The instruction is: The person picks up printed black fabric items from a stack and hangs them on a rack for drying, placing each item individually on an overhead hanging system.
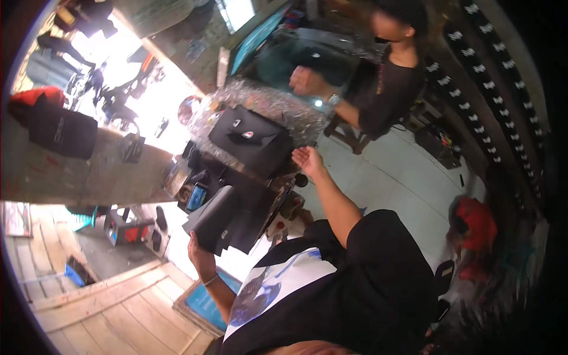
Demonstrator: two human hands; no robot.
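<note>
A: Held in the left hand (202, 259)?
B: A folded black sheet (212, 218), gripped at its near edge, over flat black material (253, 216).
A: And for the right hand (308, 160)?
B: Bare, with palm exposed and fingers extended, near a black piece (260, 152) bearing white-and-red marks.
A: Farther outward?
B: Just beside the folded black sheet, a phone (196, 197) with lit screen; beneath the black piece, crumpled clear plastic (305, 121); beyond, a co-worker (393, 89) in dark clothing.

At least two black sheets (208, 220), one phone (196, 197)
</note>
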